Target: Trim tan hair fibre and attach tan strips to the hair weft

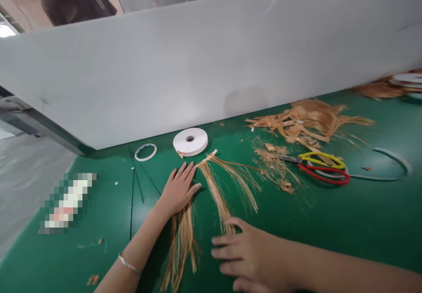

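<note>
My left hand [180, 187] lies flat over a strip of tan straw-like fibres, its fingers stretched out along the strip's top edge. One bundle of fibres [180, 249] hangs out below that palm towards me. Right of the hand, more fibres [214, 187] fan out from a pale band at the top. My right hand [250, 253] is spread, fingers apart, beside the lower ends of this fan; whether a finger touches them I cannot tell. Just beyond the left fingertips stands a white roll of tape [198, 138].
Red-and-yellow-handled scissors [325, 179] rest at the right by loose fibre scraps [277, 165] and a tan fibre heap [313, 117]. A thin white ring [145, 152] and dark rods [132, 196] lie left. A white partition [198, 64] borders the green table [313, 222]; a person sits or stands beyond.
</note>
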A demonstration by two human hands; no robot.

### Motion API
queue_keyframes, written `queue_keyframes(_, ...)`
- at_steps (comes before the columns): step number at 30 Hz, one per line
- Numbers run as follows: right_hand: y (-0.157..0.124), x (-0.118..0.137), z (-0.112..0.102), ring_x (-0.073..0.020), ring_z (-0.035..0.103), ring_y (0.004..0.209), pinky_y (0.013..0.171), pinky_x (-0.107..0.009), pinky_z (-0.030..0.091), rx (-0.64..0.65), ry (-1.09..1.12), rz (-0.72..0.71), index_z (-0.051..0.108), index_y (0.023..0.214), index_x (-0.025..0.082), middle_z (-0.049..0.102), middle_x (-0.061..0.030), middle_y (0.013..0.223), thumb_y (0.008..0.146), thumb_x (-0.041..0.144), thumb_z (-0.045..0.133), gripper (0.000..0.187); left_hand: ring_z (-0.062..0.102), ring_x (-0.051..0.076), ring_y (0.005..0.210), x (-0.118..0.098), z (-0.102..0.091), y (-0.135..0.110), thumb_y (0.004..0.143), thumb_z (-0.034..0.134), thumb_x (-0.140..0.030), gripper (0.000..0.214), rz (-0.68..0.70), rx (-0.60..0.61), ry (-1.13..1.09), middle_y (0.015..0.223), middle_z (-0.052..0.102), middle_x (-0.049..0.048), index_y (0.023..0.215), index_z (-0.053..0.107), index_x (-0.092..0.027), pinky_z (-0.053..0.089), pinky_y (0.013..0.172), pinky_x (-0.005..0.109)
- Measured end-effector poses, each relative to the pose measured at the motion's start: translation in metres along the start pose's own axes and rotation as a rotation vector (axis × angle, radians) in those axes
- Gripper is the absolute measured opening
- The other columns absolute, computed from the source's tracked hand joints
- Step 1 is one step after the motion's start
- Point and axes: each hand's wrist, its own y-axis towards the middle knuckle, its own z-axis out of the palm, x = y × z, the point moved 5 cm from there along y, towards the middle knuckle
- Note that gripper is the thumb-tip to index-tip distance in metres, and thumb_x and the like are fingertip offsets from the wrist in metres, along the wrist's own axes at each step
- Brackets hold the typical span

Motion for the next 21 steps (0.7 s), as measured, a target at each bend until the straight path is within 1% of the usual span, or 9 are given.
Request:
queue_keyframes(1, 0.001, 0.004, -0.001, -0.0183, 0.053, 0.117, 0.107, -0.042, 0.029, -0.026, 0.002, -0.022, 0.064, 0.112, 0.019, 0.066, -0.0066, 0.115, 0.093, 0.035, 0.035, 0.038, 0.018, 0.024, 0.141, 0.0, 0.0, 0.001, 0.094, 0.02, -0.053, 0.061, 0.004, -0.003, 0.001, 0.152, 0.023, 0.0033, 0.146, 0.026, -0.021, 0.019, 0.113, 0.045)
queue_keyframes(3, 0.007, -0.002, -0.005, -0.0194, 0.056, 0.114, 0.103, -0.039, 0.033, -0.08, -0.063, 0.006, 0.063, 0.113, 0.016, 0.067, -0.0084, 0.111, 0.092, 0.032, 0.037, 0.037, 0.019, 0.025, 0.141, 0.0, 0.001, 0.002, 0.094, 0.021, -0.054, 0.062, 0.016, -0.014, 0.009, 0.152, 0.024, 0.0042, 0.145, 0.026, -0.02, 0.02, 0.113, 0.046)
queue_keyframes(7, 0.012, -0.042, -0.011, -0.0268, 0.037, 0.132, 0.106, -0.05, 0.026, -0.056, -0.251, 0.121, 0.051, 0.13, 0.016, 0.046, -0.0113, 0.139, 0.092, 0.046, 0.04, 0.05, 0.02, 0.025, 0.14, -0.003, -0.002, 0.002, 0.093, 0.022, -0.055, 0.063, 0.018, -0.034, 0.024, 0.152, 0.025, 0.0052, 0.145, 0.026, -0.019, 0.018, 0.112, 0.048)
queue_keyframes(11, -0.026, -0.069, -0.026, -0.0241, 0.044, 0.127, 0.106, -0.052, 0.024, -0.095, -0.326, 0.208, 0.056, 0.125, 0.019, 0.051, -0.0081, 0.135, 0.095, 0.044, 0.036, 0.045, 0.02, 0.024, 0.141, -0.009, -0.006, -0.001, 0.094, 0.022, -0.055, 0.063, 0.015, -0.018, 0.01, 0.152, 0.024, 0.0054, 0.145, 0.025, -0.019, 0.016, 0.112, 0.047)
queue_keyframes(14, -0.07, -0.084, -0.049, -0.0178, 0.059, 0.107, 0.103, -0.043, 0.029, -0.132, -0.327, 0.269, 0.067, 0.107, 0.023, 0.067, -0.0032, 0.113, 0.094, 0.034, 0.039, 0.033, 0.021, 0.025, 0.14, -0.01, -0.009, 0.0, 0.094, 0.023, -0.054, 0.062, 0.016, -0.007, 0.003, 0.151, 0.026, 0.0058, 0.146, 0.025, -0.02, 0.015, 0.112, 0.047)
queue_keyframes(16, -0.098, -0.108, -0.075, -0.0138, 0.062, 0.089, 0.096, -0.035, 0.035, -0.153, -0.334, 0.464, 0.071, 0.092, 0.025, 0.071, -0.0008, 0.093, 0.092, 0.031, 0.043, 0.029, 0.022, 0.026, 0.14, -0.012, -0.013, 0.0, 0.093, 0.026, -0.054, 0.062, 0.014, 0.003, 0.009, 0.15, 0.028, 0.0075, 0.145, 0.028, -0.019, 0.015, 0.112, 0.049)
queue_keyframes(17, -0.114, -0.127, -0.094, -0.0137, 0.061, 0.087, 0.092, -0.031, 0.038, -0.21, -0.361, 0.674, 0.072, 0.087, 0.025, 0.071, -0.0009, 0.089, 0.09, 0.032, 0.047, 0.027, 0.023, 0.026, 0.139, -0.013, -0.017, -0.001, 0.093, 0.027, -0.053, 0.061, 0.01, 0.003, 0.015, 0.15, 0.03, 0.0088, 0.144, 0.03, -0.018, 0.015, 0.112, 0.049)
queue_keyframes(19, -0.139, -0.16, -0.129, -0.0225, 0.058, 0.096, 0.087, -0.039, 0.039, -0.336, -0.43, 0.908, 0.071, 0.095, 0.016, 0.068, -0.0123, 0.098, 0.089, 0.029, 0.045, 0.029, 0.025, 0.027, 0.139, -0.02, -0.03, -0.007, 0.094, 0.03, -0.051, 0.058, -0.011, -0.021, 0.028, 0.148, 0.033, 0.0116, 0.14, 0.036, -0.016, 0.016, 0.112, 0.049)
queue_keyframes(21, -0.157, -0.193, -0.154, -0.0378, 0.051, 0.106, 0.08, -0.053, 0.038, -0.46, -0.473, 1.134, 0.069, 0.095, 0.004, 0.06, -0.0277, 0.105, 0.087, 0.031, 0.048, 0.035, 0.028, 0.026, 0.138, -0.032, -0.047, -0.018, 0.094, 0.03, -0.048, 0.054, -0.036, -0.082, 0.027, 0.146, 0.037, 0.0123, 0.136, 0.042, -0.016, 0.017, 0.112, 0.049)
